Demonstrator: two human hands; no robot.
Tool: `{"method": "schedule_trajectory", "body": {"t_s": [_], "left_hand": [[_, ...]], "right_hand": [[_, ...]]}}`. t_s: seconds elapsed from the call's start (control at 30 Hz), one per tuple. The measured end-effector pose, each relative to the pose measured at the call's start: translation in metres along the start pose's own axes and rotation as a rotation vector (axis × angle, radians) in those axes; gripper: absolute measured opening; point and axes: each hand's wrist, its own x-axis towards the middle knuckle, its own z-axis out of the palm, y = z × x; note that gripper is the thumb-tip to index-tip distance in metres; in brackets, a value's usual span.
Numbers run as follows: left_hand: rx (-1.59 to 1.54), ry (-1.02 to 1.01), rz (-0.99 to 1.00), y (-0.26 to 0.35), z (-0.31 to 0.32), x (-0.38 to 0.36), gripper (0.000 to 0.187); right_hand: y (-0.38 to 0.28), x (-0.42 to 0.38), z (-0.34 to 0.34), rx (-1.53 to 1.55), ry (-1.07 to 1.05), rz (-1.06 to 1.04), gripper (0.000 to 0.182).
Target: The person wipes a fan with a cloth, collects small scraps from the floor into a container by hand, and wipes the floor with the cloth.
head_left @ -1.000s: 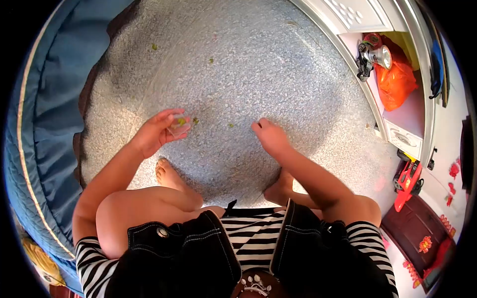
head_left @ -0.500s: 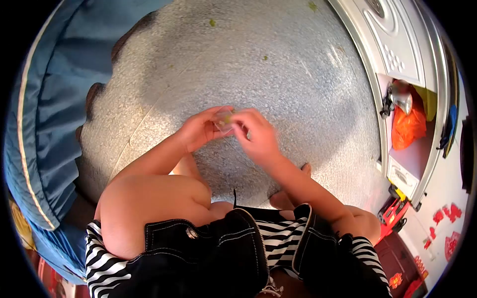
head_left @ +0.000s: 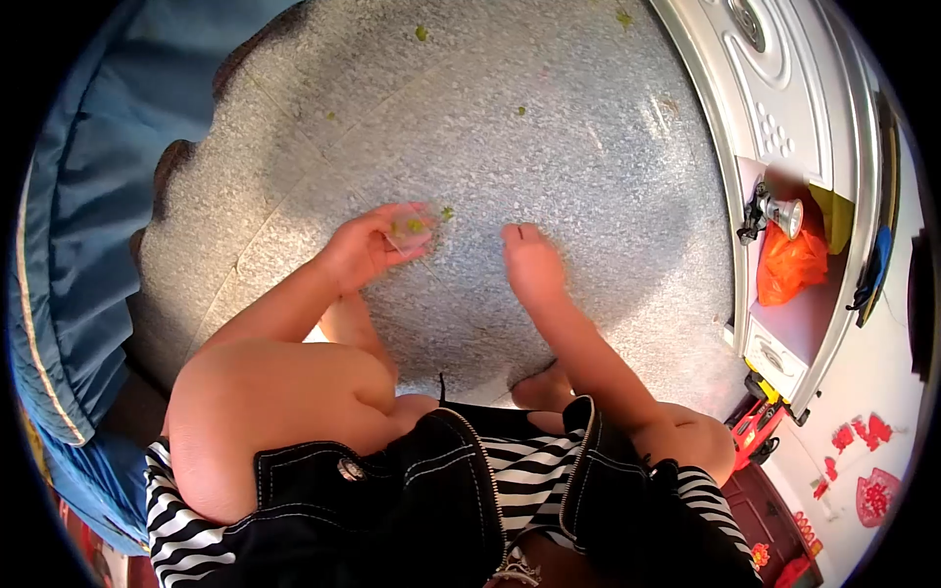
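Note:
My left hand [head_left: 372,240] grips a small clear plastic piece [head_left: 402,235] between thumb and fingers, above the speckled grey floor. A green leafy bit [head_left: 415,225] shows on or through the plastic. Just beyond the fingertips is another green bit [head_left: 448,213]. To the right, apart from the plastic, my right hand [head_left: 535,267] is closed with the fingers curled together. A small dark mark shows at its fingertips, and I cannot tell what, if anything, it holds.
More green bits [head_left: 421,33] lie scattered on the floor [head_left: 588,196]. Blue fabric [head_left: 127,147] hangs along the left. On the right stands a white cabinet [head_left: 784,88] with an orange bag [head_left: 790,267] on its open shelf. A red toy vehicle [head_left: 753,431] sits near its end.
My right hand has moved away from the plastic, to the right and slightly down, and its fingers have curled in. My left hand has shifted a little left, still gripping the plastic.

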Motion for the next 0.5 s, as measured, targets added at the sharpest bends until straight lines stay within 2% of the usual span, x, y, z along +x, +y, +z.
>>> {"method": "schedule_trajectory", "body": {"t_s": [0.07, 0.23, 0.3, 0.33, 0.4, 0.43, 0.5], "left_hand": [[-0.026, 0.089, 0.014, 0.001, -0.008, -0.002, 0.052], [-0.007, 0.039, 0.035, 0.001, -0.019, -0.002, 0.050], [0.010, 0.055, 0.046, 0.001, -0.015, -0.001, 0.050], [-0.048, 0.056, 0.023, 0.002, -0.008, -0.002, 0.049], [-0.107, 0.066, 0.012, 0.002, -0.004, -0.001, 0.049], [-0.101, 0.042, 0.015, 0.001, -0.004, 0.002, 0.050], [-0.093, 0.018, 0.019, 0.001, -0.003, 0.003, 0.051]], "right_hand": [[-0.002, -0.002, 0.004, -0.020, 0.002, 0.000, 0.009], [-0.013, 0.007, -0.001, -0.044, -0.032, 0.010, 0.012], [-0.044, 0.019, -0.028, 0.598, 0.046, 0.031, 0.019], [-0.060, 0.023, -0.036, 0.603, 0.034, 0.023, 0.019], [-0.090, 0.033, -0.047, 1.000, 0.102, -0.050, 0.024], [-0.100, 0.038, -0.054, 0.910, 0.009, -0.042, 0.025], [-0.105, 0.042, -0.046, 0.906, 0.050, -0.006, 0.022]]}}
